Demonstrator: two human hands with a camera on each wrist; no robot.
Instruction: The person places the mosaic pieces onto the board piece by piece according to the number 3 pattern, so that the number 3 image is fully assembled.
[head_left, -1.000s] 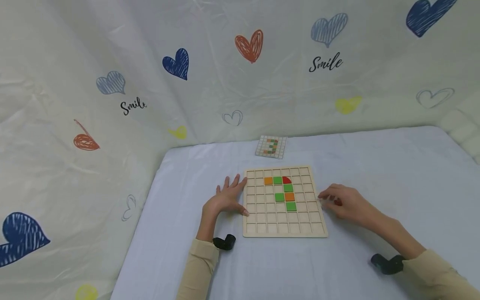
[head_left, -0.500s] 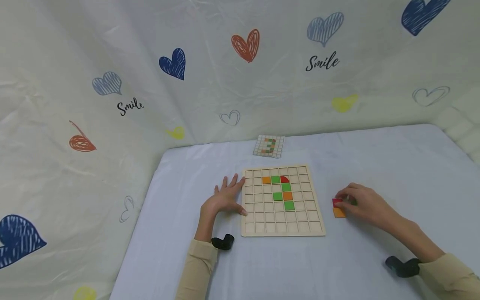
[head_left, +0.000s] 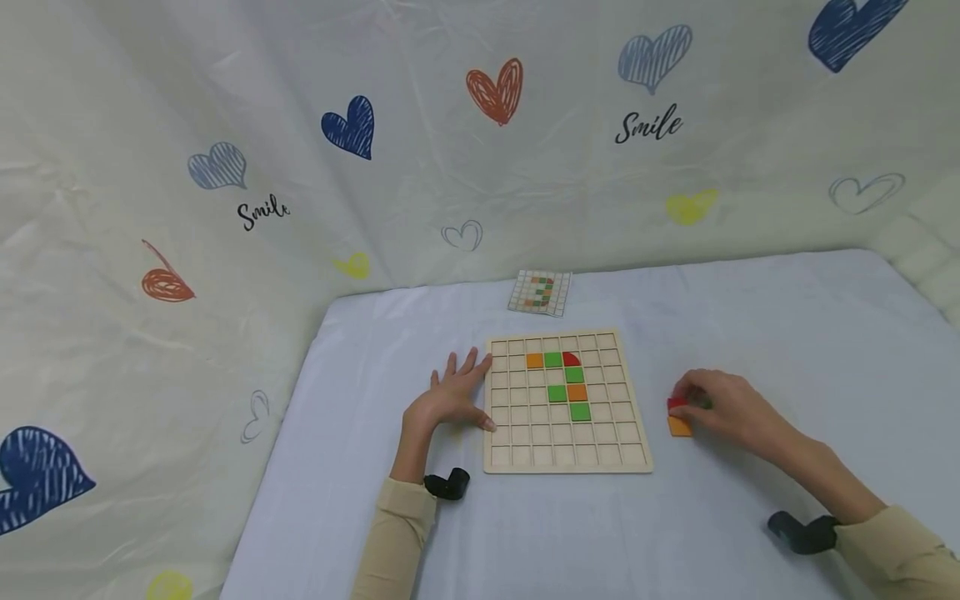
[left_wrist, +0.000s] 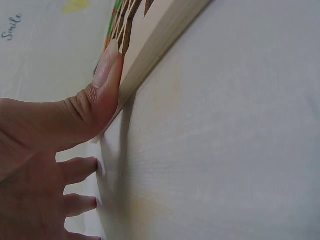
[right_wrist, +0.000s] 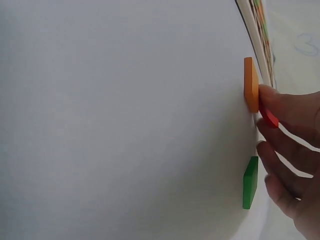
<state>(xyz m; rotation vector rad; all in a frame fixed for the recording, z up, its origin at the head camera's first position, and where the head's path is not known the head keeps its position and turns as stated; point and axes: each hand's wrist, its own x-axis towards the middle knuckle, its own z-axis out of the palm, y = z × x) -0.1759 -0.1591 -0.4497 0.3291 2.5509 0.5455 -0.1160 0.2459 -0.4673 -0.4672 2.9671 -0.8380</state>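
Note:
A square wooden grid board point(head_left: 525, 435) lies on the white cloth, with several green and orange square tiles and one rounded red tile set in its cells. At its left edge rests my left hand point(head_left: 448, 398), fingers spread; the left wrist view shows the thumb point(left_wrist: 107, 75) on the rim. To the right of the board, my right hand point(head_left: 731, 408) pinches a red tile point(right_wrist: 270, 116) between thumb and forefinger. An orange tile point(right_wrist: 251, 85) sits right beside the red one. A green tile point(right_wrist: 250, 182) stays under the curled fingers, partly hidden in the head view.
A small printed card point(head_left: 540, 293) with a coloured grid pattern lies behind the board. A curtain point(head_left: 420, 167) with hearts and lettering hangs at the back and left of the table point(head_left: 787, 333).
My right hand has moved right, from beside the board's edge to the loose tiles, and takes hold of the red one. The left hand keeps its place on the board's edge.

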